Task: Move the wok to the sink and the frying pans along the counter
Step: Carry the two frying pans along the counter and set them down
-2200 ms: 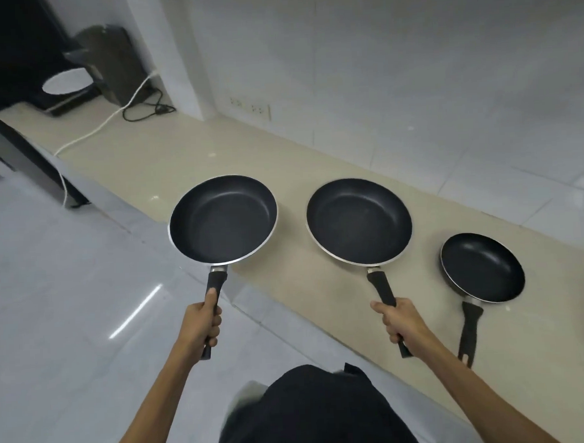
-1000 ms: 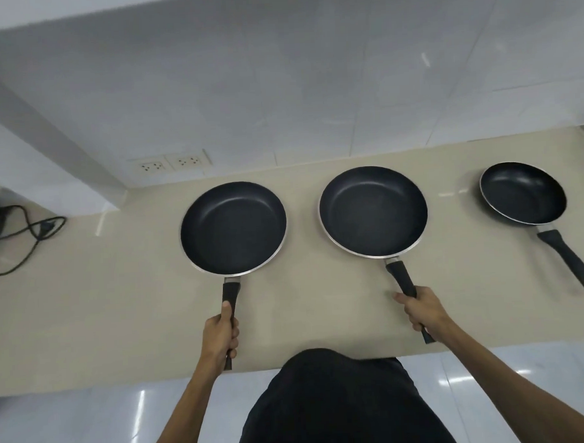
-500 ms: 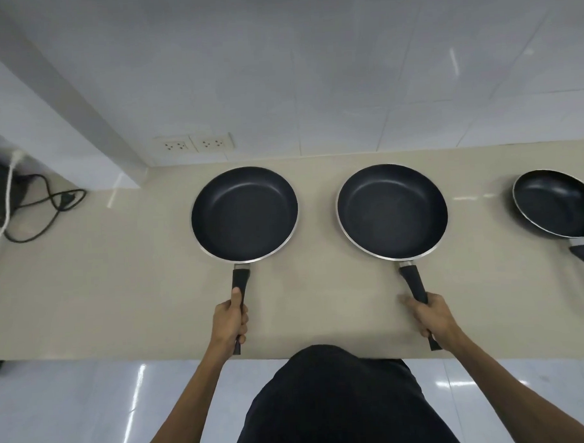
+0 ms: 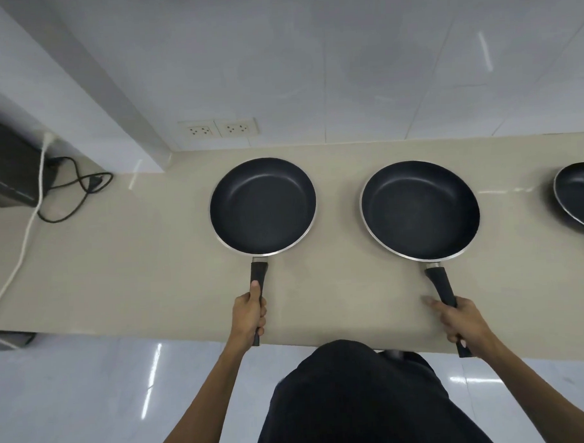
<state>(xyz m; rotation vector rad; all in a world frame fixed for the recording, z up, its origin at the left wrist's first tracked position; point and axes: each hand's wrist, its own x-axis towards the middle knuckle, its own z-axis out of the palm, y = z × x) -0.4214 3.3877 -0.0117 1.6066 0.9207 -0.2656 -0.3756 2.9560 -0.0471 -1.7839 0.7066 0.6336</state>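
Frying pans sit in a row on the beige desk [image 4: 135,261], and I'll place everything from the double wall socket [image 4: 218,128] set low in the white tiled wall. Directly below that socket lies the left pan [image 4: 262,206], dark non-stick inside with a bright metal rim, its black handle pointing toward the desk's near edge. The person's left hand [image 4: 249,315] is wrapped fully round that handle, thumb laid along the top, the grip closed tight. To the right of the socket and a little nearer the person is the middle pan [image 4: 420,210], slightly larger. The right hand [image 4: 462,321] has this pan's handle in a looser grip: the fingers curl round it while the index finger [image 4: 433,301] sticks out to the side, off the handle. Far to the right of the socket, cut by the picture's edge, is a third pan [image 4: 580,197], apart from both hands.

Left of the socket, past a jutting wall corner, a black cable [image 4: 78,193] coils on the desk beside a dark appliance [image 4: 7,166], and a white cord [image 4: 23,233] trails across to the desk's edge.

No brand, label or lettering can be read on any pan or on the socket plates.
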